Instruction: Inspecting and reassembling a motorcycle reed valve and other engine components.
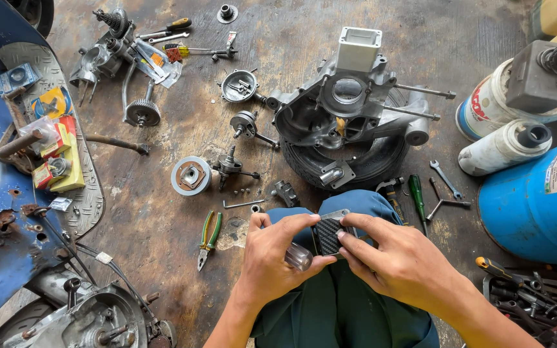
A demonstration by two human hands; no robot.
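Small black ribbed metal part (pixel 329 233): clamped between both hands over the lap. Left hand (pixel 272 258) fingers also pinch a clear-handled tool (pixel 298 256); right hand (pixel 391 258) fingers grip the part's right edge.

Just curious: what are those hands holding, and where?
Both hands, left and right, pinch a small dark ribbed part by its side edges; the left also grips a clear handle.

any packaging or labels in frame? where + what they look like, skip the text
Small boxes: left, on blue scooter footboard; yellow and red cartons.
Blue packet: upper left; flat, clear window.
Paint can: upper right; white, red-and-blue label.
Blue cylinder: right; white rectangular label.
No screens or signs.
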